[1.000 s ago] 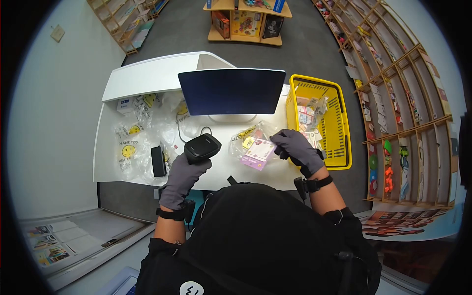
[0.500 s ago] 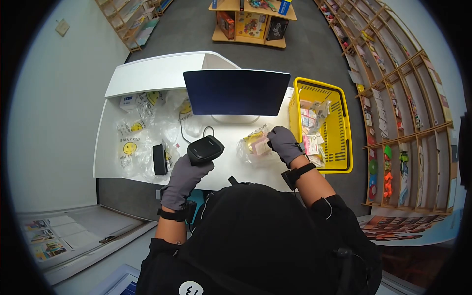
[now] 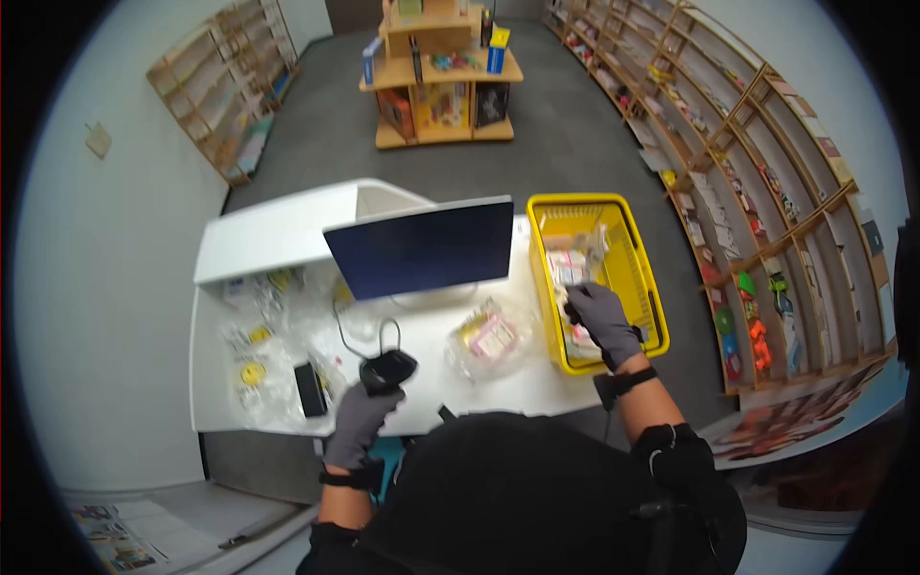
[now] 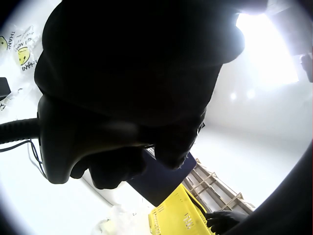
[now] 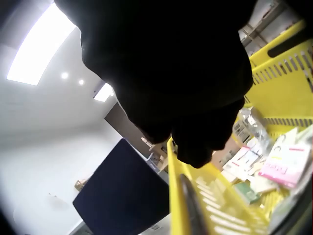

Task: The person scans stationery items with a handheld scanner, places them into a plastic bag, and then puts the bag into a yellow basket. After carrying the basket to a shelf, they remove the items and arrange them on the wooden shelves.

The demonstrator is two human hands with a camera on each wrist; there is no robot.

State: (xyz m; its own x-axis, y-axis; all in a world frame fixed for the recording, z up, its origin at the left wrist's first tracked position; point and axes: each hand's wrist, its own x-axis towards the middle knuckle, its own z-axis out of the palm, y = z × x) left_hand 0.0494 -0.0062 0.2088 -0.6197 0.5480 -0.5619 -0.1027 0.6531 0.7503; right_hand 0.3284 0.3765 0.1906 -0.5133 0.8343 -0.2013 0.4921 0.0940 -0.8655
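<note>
In the head view my gloved left hand (image 3: 360,424) grips a black handheld barcode scanner (image 3: 387,370) above the white counter (image 3: 426,388). The scanner's handle (image 4: 54,147) and cord show dark in the left wrist view. My gloved right hand (image 3: 606,324) hangs over the yellow shopping basket (image 3: 655,287), its fingers loosely bent down and nothing seen between them. Below it in the basket lie small packaged goods, among them a pink-and-white packet (image 5: 286,164) and a clear wrapper (image 5: 257,129). A clear plastic bag (image 3: 470,362) with a pink package (image 3: 494,338) inside rests on the counter between the hands.
A monitor (image 3: 422,251) stands at the counter's back. Smiley-printed plastic bags (image 3: 259,359) and a black box-shaped device (image 3: 310,390) lie at the left. Beyond are a wooden display stand (image 3: 446,105) and long shelves (image 3: 757,201) along the right.
My right hand has let go of the pink package, now in the clear bag, and moved right over the basket. The scanner stays in my left hand. The head view has tilted up.
</note>
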